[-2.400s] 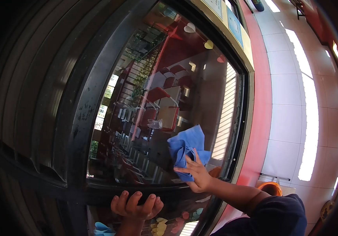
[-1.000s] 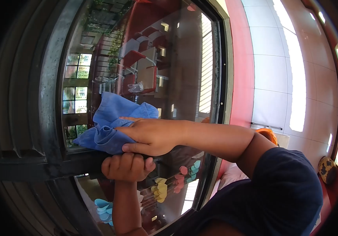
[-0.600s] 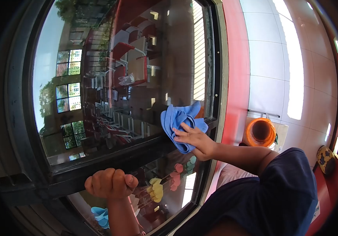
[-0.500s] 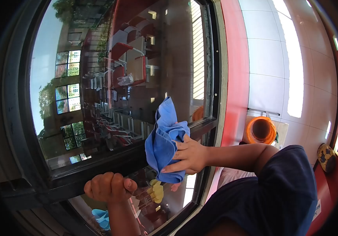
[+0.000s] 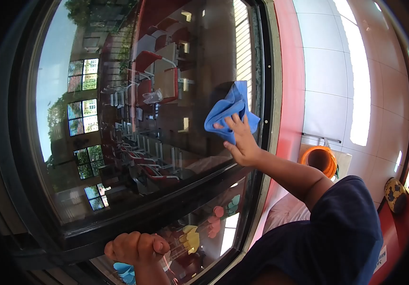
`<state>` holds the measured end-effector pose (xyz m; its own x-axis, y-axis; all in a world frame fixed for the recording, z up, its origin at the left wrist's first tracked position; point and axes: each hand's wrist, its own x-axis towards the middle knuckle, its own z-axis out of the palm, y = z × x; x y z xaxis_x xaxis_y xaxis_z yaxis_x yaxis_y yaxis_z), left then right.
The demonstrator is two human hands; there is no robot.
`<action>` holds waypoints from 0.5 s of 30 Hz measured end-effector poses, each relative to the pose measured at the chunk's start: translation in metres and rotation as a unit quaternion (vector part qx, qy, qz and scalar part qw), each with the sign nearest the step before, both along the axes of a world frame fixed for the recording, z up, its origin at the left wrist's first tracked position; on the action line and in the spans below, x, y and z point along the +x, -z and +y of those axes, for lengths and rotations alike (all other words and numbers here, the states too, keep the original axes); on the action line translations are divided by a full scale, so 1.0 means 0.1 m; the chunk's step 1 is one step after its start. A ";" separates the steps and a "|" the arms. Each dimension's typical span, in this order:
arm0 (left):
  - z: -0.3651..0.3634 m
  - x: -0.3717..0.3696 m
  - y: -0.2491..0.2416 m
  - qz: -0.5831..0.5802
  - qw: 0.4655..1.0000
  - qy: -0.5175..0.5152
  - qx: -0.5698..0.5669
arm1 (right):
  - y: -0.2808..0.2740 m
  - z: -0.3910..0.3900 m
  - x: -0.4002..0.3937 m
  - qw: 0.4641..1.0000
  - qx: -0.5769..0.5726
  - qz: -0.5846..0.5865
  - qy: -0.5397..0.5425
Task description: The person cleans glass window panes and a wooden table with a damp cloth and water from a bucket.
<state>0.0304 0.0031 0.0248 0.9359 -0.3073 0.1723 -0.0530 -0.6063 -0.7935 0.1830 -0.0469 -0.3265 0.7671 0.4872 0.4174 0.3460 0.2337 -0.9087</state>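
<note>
My right hand [image 5: 245, 145] presses a crumpled blue cloth [image 5: 227, 113] against the large window pane [image 5: 199, 147], near the pane's right edge in the view. Its fingers are partly spread over the folds, and the thumb sticks out below the cloth. My left hand [image 5: 138, 248] is closed in a fist at the black window frame [image 5: 157, 202], low in the view. Its fingers curl over the bar between the large pane and a smaller one. Chairs, desks and bright windows show in the glass, some perhaps as reflections.
Yellow [image 5: 191, 238] and light blue paper-like shapes [image 5: 124, 273] show at the smaller pane. A red ledge [image 5: 287, 90] runs beside the frame. On the right, an orange bucket [image 5: 332, 161] stands near the tiled floor [image 5: 325, 71]. A yellow-and-black object [image 5: 395, 193] lies farther right.
My right hand has carried the blue cloth up and to the right, off the frame bar and onto the large pane. My left hand stays at the frame, slightly lower in view.
</note>
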 end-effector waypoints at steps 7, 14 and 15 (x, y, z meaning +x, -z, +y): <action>-0.05 0.02 -0.02 0.019 1.000 -0.017 -0.019 | -0.64 0.47 1.03 0.929 0.114 -0.351 0.024; 0.04 0.04 -0.04 0.038 0.999 0.033 0.012 | 0.61 0.72 1.86 0.957 0.147 0.194 0.158; 0.05 0.05 -0.04 0.035 0.999 0.030 0.013 | 0.92 0.76 1.61 0.953 0.105 0.196 0.207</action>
